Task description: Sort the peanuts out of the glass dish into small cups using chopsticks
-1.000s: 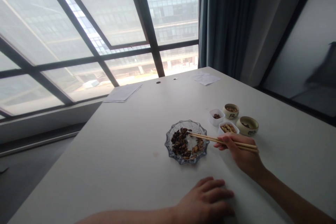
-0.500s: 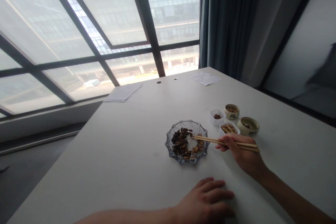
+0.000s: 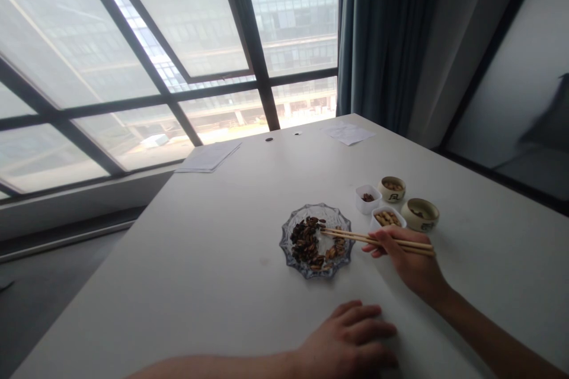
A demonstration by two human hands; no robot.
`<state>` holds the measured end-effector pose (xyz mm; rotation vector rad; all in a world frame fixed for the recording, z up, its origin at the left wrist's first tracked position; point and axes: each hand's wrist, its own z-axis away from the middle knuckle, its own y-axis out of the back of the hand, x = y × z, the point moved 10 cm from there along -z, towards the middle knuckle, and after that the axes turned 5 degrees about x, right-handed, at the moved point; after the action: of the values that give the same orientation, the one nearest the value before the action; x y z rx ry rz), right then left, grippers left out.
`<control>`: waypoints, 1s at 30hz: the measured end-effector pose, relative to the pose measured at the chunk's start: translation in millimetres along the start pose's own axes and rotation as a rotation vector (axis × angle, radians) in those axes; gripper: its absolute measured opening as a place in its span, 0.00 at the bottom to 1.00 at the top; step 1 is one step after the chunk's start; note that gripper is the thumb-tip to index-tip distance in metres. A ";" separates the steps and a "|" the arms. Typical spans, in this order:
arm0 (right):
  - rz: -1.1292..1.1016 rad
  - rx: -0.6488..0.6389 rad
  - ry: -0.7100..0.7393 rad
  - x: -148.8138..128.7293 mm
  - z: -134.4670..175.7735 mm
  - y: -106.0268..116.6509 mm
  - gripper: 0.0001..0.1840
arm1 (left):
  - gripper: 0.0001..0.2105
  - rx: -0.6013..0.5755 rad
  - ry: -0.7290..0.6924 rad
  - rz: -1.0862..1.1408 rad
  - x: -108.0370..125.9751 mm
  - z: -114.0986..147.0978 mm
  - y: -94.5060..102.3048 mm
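My right hand [image 3: 406, 257] grips a pair of wooden chopsticks [image 3: 368, 240] near their back ends. Their tips reach over a scalloped clear glass dish [image 3: 284, 243], at the edge of a heap of dark seeds [image 3: 304, 243]. Lighter brown pieces [image 3: 338, 247] lie at the dish's right side, with bare glass between the two. Whether the tips pinch a seed is too small to tell. Palm down on the table in front of the dish, my left hand [image 3: 349, 337] rests with its fingers spread and holds nothing.
Behind my right hand stand two white square cups, one with brown bits [image 3: 367, 198] and one with peanut-like pieces [image 3: 386, 218]. Two cream ceramic bowls [image 3: 392, 195] [image 3: 420, 222] sit beside them. Papers [image 3: 208, 157] [image 3: 349, 132] lie at the white table's [image 3: 213, 237] far side, by the window.
My right hand has shifted slightly to the left with the chopsticks, and their tips sit a little further into the dish. My left hand stays where it was.
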<state>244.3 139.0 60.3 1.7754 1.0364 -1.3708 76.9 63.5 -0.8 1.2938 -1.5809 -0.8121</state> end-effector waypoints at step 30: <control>0.046 0.780 0.261 -76.6 23.6 215.3 0.16 | 0.12 -0.044 0.083 0.136 -9.2 2.6 -11.3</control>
<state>413.1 2.8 136.0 2.5723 0.5983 -1.6801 79.1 69.6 -14.1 1.1608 -1.5576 -0.6959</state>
